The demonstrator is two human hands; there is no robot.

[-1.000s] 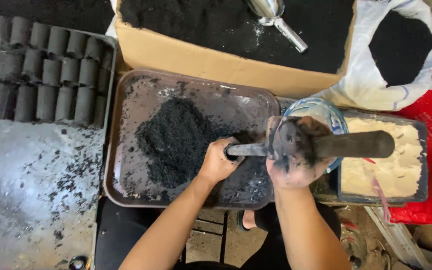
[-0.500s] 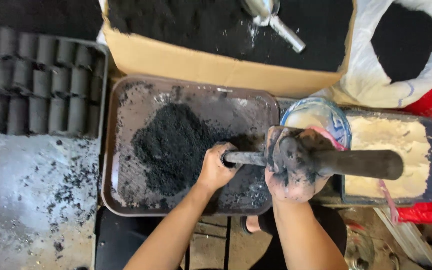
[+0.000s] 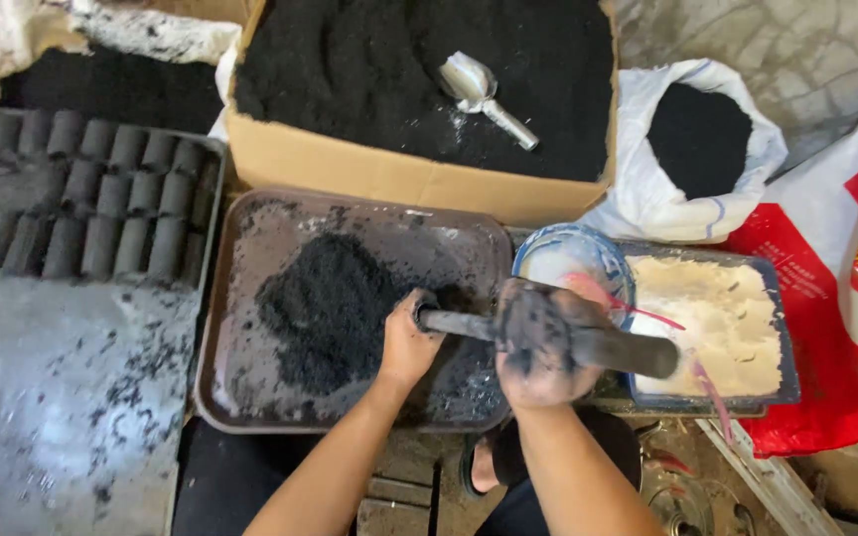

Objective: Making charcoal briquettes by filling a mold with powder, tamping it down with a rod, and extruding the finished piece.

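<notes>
A dark metal tube tool [image 3: 620, 349] lies level across the front of a brown tray [image 3: 250, 238]. My left hand [image 3: 407, 342] is wrapped round its left end, just above the tray. My right hand [image 3: 540, 344], smeared black, grips its middle. A heap of black powder [image 3: 325, 308] sits in the tray to the left of my left hand. The tube's right end reaches over a dark tray of pale yellow paste [image 3: 722, 318].
A cardboard box [image 3: 350, 164] of black powder with a metal scoop [image 3: 484, 94] stands behind. A white sack [image 3: 697, 149] of black powder and a red bag [image 3: 846, 298] are at right. Rows of black cylinders [image 3: 81, 203] fill a tray at left. A blue-rimmed bowl [image 3: 568, 258] sits by the paste.
Both hands and the tube tool have stayed over the tray's front right part, with the right hand turning slightly on the tube. The camera view has shifted a little.
</notes>
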